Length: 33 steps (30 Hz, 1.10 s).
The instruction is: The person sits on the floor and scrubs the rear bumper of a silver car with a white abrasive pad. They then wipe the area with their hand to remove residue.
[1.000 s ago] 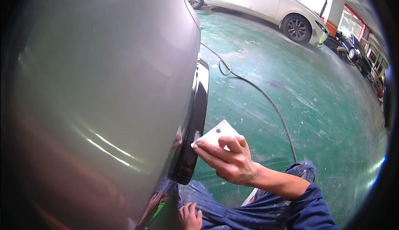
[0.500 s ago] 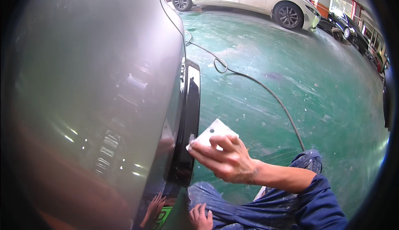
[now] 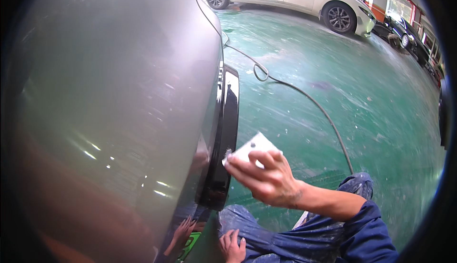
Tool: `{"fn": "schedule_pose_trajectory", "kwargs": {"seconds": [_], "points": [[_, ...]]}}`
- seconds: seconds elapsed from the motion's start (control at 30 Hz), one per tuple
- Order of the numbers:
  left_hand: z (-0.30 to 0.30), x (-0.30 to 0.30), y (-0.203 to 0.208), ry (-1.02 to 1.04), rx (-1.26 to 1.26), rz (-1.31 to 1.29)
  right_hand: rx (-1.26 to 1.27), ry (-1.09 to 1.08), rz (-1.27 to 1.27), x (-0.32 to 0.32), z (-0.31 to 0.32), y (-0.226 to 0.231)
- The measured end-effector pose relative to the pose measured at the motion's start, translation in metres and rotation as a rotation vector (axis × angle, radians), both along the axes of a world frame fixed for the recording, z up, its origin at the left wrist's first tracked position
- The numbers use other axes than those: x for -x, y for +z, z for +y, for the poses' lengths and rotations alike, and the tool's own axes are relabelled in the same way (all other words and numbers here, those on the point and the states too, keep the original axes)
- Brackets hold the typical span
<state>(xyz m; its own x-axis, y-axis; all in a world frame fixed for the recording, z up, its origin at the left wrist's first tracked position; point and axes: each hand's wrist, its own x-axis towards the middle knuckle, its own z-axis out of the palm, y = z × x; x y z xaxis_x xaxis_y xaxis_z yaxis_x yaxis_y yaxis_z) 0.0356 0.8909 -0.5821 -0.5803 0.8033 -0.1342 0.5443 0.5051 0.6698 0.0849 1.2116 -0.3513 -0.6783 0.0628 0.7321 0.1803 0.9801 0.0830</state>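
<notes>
grey car panel (image 3: pixel 119 96): curved, filling the left side; shifted slightly rightward in view over the last half second, together with the floor (image 3: pixel 295 115), so probably just a turn of the head.
black trim (image 3: pixel 230 120): running along the panel's edge; marked by a pale smudge (image 3: pixel 228 153) close to the square's corner, as before.
left hand (image 3: pixel 233 248): laid on the trouser leg (image 3: pixel 238 218), palm down, fingers loosely apart, holding nothing visible; unchanged.
white square (image 3: pixel 249 150): flat, pierced by a dark hole; left corner overlapping the trim in view, contact hard to confirm; barely moved against the smudge, now slightly blurred, suggesting small motion at one spot rather than progress along the trim.
right hand (image 3: pixel 265 180): grip pinching the white square at its lower left; two fingers stretched toward the corner, another bent back above.
grey hose (image 3: pixel 328 115): looped across the floor, well apart from the trim.
right forearm (image 3: pixel 328 201): reaching leftward from a navy sleeve (image 3: pixel 371 232), wrist nearly straight.
</notes>
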Motion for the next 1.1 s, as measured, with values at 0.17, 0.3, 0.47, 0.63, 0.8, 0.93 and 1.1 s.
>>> {"fn": "schedule_pose_trajectory", "kwargs": {"seconds": [0.17, 0.3, 0.47, 0.63, 0.8, 0.93, 1.1], "points": [[0.000, 0.000, 0.000, -0.001, -0.007, 0.008, -0.007, -0.007, -0.009, 0.001, 0.004, 0.004], [-0.001, 0.000, 0.001, 0.003, -0.022, -0.001, 0.015, -0.008, 0.007, -0.002, -0.014, 0.001], [0.001, 0.001, 0.005, -0.008, 0.002, -0.015, 0.053, -0.019, 0.023, 0.004, 0.003, 0.000], [-0.002, 0.002, 0.002, -0.004, -0.003, 0.022, 0.041, 0.013, 0.007, -0.006, -0.011, -0.001], [-0.001, 0.001, -0.001, -0.003, -0.015, 0.024, 0.100, -0.072, 0.030, 0.000, -0.009, -0.002], [0.002, 0.001, 0.000, -0.001, -0.001, 0.030, 0.036, -0.034, 0.022, -0.001, -0.001, -0.002], [0.000, -0.001, -0.004, 0.007, -0.005, 0.011, 0.085, -0.066, 0.038, 0.000, -0.010, -0.007]]}}
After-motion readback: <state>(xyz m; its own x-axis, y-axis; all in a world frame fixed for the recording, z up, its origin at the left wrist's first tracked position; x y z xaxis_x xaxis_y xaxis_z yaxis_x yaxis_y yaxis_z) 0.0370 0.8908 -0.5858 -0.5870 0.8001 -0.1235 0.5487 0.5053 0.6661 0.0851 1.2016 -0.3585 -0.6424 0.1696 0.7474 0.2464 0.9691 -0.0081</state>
